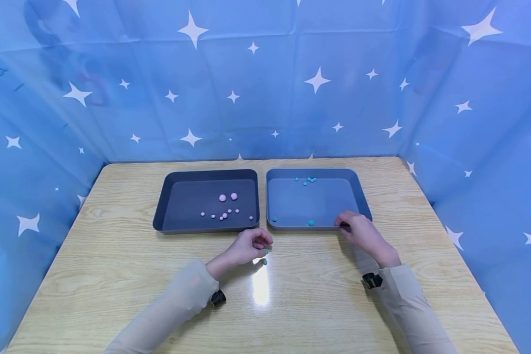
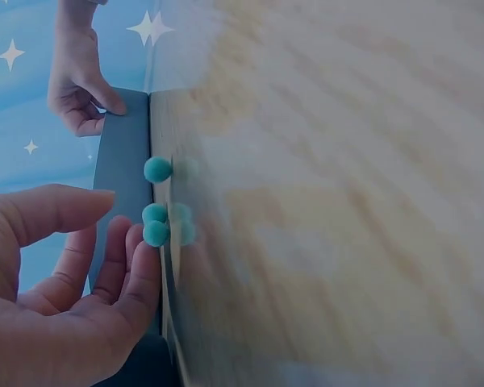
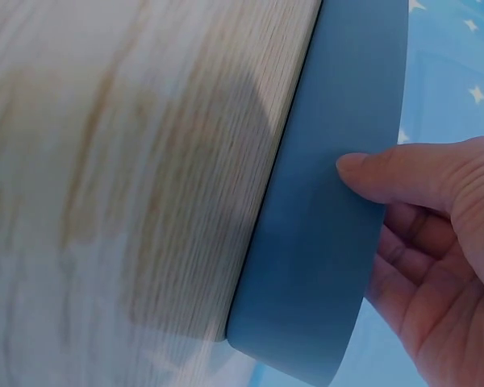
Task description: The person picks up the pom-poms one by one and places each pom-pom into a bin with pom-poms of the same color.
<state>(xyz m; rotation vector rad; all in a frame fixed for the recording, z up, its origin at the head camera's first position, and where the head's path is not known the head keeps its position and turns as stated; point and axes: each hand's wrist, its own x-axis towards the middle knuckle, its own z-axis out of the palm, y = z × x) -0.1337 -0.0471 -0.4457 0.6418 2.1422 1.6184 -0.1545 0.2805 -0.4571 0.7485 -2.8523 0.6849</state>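
Observation:
My left hand [image 1: 247,246] is over the table in front of the gap between two trays, thumb and fingers apart, with nothing held between them. Close to its fingertips lie small teal pom-poms [image 2: 156,169] on the wood; the left wrist view shows three. With thumb outside and fingers inside, my right hand [image 3: 452,234] pinches the front wall of the blue tray [image 1: 323,196], near its right corner. Several teal pom-poms [image 1: 311,223] sit inside that tray, some at the back and some along the front. The tray stands flat on the table.
Left of the blue tray stands a dark tray [image 1: 190,196] with several pink pom-poms [image 1: 222,198] of different sizes. Both trays are toward the back of the wooden table [image 1: 115,275]. A blue curtain [image 1: 256,88] with white stars hangs behind and at the sides.

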